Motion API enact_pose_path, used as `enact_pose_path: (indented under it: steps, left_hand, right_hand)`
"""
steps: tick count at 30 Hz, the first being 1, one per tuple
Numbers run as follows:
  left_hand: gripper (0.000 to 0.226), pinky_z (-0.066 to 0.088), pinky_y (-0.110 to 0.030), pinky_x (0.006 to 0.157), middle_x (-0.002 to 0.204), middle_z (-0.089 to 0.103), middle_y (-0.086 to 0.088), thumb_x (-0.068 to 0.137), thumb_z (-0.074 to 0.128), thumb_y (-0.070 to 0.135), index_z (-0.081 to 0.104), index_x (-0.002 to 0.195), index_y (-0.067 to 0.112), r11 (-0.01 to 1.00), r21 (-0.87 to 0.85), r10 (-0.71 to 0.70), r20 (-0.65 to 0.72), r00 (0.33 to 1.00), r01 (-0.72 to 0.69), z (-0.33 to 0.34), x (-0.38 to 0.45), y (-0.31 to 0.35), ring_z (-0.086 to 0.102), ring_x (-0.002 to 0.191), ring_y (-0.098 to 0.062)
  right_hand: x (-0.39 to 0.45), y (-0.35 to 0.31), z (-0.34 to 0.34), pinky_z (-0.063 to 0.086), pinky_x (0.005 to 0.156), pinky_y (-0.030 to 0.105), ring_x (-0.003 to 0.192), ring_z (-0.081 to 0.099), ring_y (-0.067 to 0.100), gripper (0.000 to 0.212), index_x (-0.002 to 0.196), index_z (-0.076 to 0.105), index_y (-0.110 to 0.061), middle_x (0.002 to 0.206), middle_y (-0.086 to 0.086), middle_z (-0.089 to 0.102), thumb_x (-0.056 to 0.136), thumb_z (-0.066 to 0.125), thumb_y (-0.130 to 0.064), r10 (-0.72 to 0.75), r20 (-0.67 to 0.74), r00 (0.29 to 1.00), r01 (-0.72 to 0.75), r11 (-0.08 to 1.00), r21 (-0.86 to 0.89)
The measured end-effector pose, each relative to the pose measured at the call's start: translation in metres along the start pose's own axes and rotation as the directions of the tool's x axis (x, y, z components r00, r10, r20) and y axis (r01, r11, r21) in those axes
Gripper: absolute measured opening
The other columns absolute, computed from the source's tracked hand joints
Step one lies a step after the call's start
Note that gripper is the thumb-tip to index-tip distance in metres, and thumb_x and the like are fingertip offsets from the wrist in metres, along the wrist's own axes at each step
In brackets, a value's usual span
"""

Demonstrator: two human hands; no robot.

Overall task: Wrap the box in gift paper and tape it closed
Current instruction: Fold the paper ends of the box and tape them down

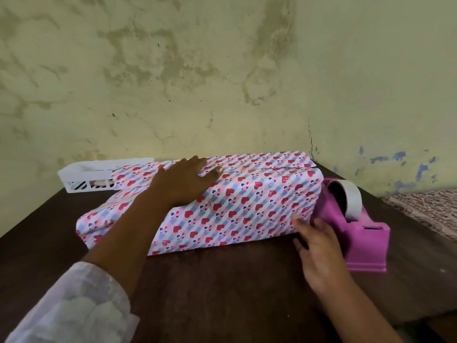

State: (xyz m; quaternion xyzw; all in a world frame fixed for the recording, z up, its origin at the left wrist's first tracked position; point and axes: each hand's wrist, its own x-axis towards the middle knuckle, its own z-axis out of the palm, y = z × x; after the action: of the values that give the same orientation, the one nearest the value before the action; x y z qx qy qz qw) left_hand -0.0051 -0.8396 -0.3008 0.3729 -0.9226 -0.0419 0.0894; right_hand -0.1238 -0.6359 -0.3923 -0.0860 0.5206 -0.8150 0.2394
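So the left hand [183,180] is lying flat on top of the box [217,206], fingers straight and spread, palm pressing the gift paper [247,194] down. My guess is it's pinning the top seam, which runs just past its fingertips, so the paper doesn't spring open before tape goes on. The box itself sits on the dark table [222,293], already covered in the heart-print paper, with loose paper bunched out at the end beyond the left wrist. The right hand [319,251] is down at the near right corner of the box, fingers relaxed and loose, touching the paper edge and gripping nothing. Looks like it's either tucking that end or about to go for tape. The pink tape dispenser [356,233] is touching that hand's far side and jammed up against the box end, which could get in the way of folding that flap. A white plastic basket [81,177] sits beyond the left hand, by the wall.
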Motion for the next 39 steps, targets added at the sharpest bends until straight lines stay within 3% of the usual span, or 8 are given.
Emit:
enact_pose_path:
  steps: [5,11,15,24,28,31,36,39]
  left_hand:
    - [0.066,0.016,-0.041,0.116,0.156,0.020,0.001,0.091,0.021,0.061,0.025,0.147,0.027,0.904,-0.410,0.086,-0.112,0.990,-0.124,-0.003,-0.010,-0.035,0.019,0.143,-0.021]
    - [0.070,0.018,-0.039,0.115,0.152,0.031,0.007,0.083,0.014,0.069,0.028,0.144,0.038,0.780,-0.621,-0.050,-0.183,0.982,-0.076,0.002,-0.032,-0.078,0.029,0.139,-0.019]
    - [0.058,0.023,-0.039,0.110,0.151,0.032,0.002,0.088,0.014,0.057,0.025,0.143,0.041,0.669,-0.743,-0.112,-0.140,0.984,-0.030,-0.001,-0.039,-0.078,0.033,0.136,-0.024]
    - [0.062,0.029,-0.023,0.102,0.143,0.037,0.013,0.089,0.018,0.065,0.027,0.142,0.035,0.392,-0.873,-0.033,-0.329,0.944,-0.290,-0.031,-0.038,-0.040,0.041,0.127,-0.007]
    - [0.052,0.048,-0.007,0.074,0.111,0.058,0.022,0.090,0.043,0.053,0.044,0.130,0.021,0.131,-0.868,-0.067,-0.489,0.870,-0.478,-0.034,-0.034,-0.024,0.060,0.091,0.013]
    - [0.065,0.049,-0.018,0.088,0.111,0.058,0.021,0.068,0.065,0.066,0.047,0.115,0.026,0.103,-0.829,-0.075,-0.558,0.826,-0.550,-0.026,-0.029,-0.019,0.060,0.096,0.009]
    - [0.036,0.043,-0.009,0.089,0.125,0.055,0.022,0.091,0.048,0.044,0.046,0.127,0.042,0.154,-0.759,0.016,-0.638,0.770,-0.633,-0.001,-0.026,-0.014,0.052,0.111,0.012]
    - [0.102,0.046,-0.027,0.099,0.132,0.048,-0.013,0.067,0.058,0.077,0.036,0.136,0.004,0.233,-0.790,-0.060,-0.594,0.802,-0.567,0.003,-0.026,-0.024,0.053,0.118,-0.013]
  right_hand:
    - [-0.001,0.003,0.017,0.029,0.110,0.050,0.125,0.043,0.040,0.068,0.140,0.036,-0.007,0.132,0.026,0.047,0.088,0.051,-0.050,0.330,0.130,0.935,-0.348,0.779,0.521]
    - [-0.004,0.007,0.074,0.028,0.109,0.048,0.122,0.048,0.032,0.069,0.125,0.053,-0.014,0.128,0.015,0.057,0.091,0.022,-0.066,0.332,0.394,0.857,-0.486,0.776,0.402]
    - [-0.017,0.005,0.112,0.042,0.101,0.046,0.114,0.059,0.027,0.053,0.122,0.057,-0.018,0.117,0.009,0.067,0.093,0.037,-0.057,0.300,0.474,0.828,-0.469,0.833,0.292]
    - [-0.021,-0.029,0.119,0.050,0.090,0.040,0.109,0.064,0.021,0.044,0.122,0.056,-0.018,0.115,0.005,0.069,0.094,0.039,-0.047,0.042,0.535,0.844,-0.299,0.865,0.403]
    - [-0.018,-0.058,0.122,0.057,0.070,0.028,0.102,0.067,0.015,0.043,0.115,0.058,-0.019,0.111,0.002,0.070,0.098,0.026,-0.043,-0.210,0.563,0.800,-0.089,0.885,0.457]
    - [-0.014,-0.063,0.119,0.056,0.070,0.025,0.102,0.067,0.016,0.046,0.108,0.064,-0.017,0.110,0.004,0.070,0.101,0.023,-0.036,-0.292,0.554,0.780,-0.030,0.866,0.499]
    - [-0.001,-0.040,0.104,0.055,0.078,0.026,0.102,0.066,0.016,0.035,0.099,0.070,-0.014,0.104,0.004,0.071,0.094,0.036,-0.019,-0.341,0.519,0.784,-0.040,0.806,0.591]
    - [0.008,-0.038,0.106,0.055,0.082,0.028,0.098,0.066,0.016,0.033,0.110,0.062,-0.009,0.101,0.005,0.071,0.079,0.052,-0.015,-0.339,0.504,0.794,-0.046,0.794,0.606]
